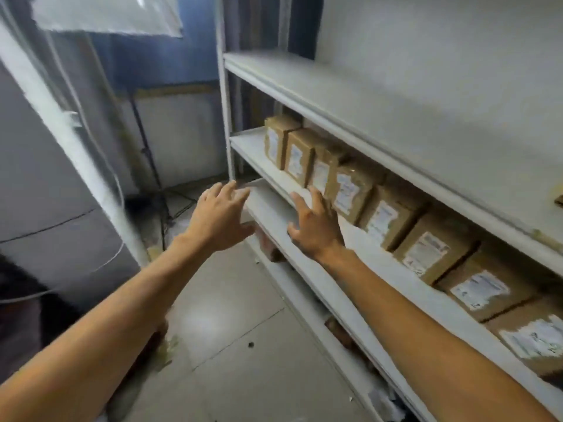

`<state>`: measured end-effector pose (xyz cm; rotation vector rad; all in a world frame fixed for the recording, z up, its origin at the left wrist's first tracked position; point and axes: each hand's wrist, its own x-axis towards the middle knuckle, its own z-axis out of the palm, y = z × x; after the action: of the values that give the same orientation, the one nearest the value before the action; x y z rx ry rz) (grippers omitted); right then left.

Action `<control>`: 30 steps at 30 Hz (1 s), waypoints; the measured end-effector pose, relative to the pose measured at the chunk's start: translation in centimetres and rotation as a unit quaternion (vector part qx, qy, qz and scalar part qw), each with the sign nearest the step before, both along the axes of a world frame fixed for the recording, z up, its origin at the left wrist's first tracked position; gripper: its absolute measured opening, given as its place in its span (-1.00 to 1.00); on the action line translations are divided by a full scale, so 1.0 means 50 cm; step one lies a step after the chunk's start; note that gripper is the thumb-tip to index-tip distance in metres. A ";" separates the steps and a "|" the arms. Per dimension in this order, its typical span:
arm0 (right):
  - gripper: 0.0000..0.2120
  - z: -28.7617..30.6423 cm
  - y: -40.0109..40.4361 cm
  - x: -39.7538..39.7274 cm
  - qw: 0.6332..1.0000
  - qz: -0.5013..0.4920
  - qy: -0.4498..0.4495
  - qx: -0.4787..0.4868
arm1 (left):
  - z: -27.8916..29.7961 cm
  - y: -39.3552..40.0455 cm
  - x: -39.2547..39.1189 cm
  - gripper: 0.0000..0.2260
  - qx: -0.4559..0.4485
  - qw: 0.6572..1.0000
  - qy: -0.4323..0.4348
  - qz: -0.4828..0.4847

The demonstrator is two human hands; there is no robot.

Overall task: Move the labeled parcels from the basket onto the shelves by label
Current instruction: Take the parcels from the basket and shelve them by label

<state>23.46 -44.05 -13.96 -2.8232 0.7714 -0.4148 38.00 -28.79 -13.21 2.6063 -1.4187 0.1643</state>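
The shelves (pixel 329 95) are plain white. The parcels (pixel 350 190) along the middle shelf are brown cardboard, each with a white label (pixel 345 193) carrying blurred bluish print. The floor (pixel 231 315) is pale grey tile. A blue curtain (pixel 158 65) hangs behind.

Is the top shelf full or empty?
Empty, as far as visible: the top shelf shows only bare white surface, while brown parcels line the shelf below.
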 end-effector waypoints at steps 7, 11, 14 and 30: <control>-0.30 -0.074 0.368 0.164 0.957 0.266 0.114 0.016 | -0.073 0.471 -0.042 -0.30 0.030 0.951 0.072 0.298; -0.26 -0.089 0.582 0.204 0.905 0.404 0.135 0.019 | -0.101 0.701 -0.143 -0.28 0.010 0.879 0.132 0.458; -0.28 -0.095 0.733 0.200 0.852 0.500 0.149 0.027 | -0.104 0.834 -0.238 -0.27 -0.010 0.811 0.162 0.562; -0.27 -0.113 1.217 0.090 0.601 0.777 0.188 -0.021 | -0.136 1.101 -0.628 -0.22 -0.076 0.520 0.204 0.826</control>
<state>27.96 16.81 -19.62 -2.3750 -1.6824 0.4789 6.57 26.26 -19.99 2.4319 1.4147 -0.1250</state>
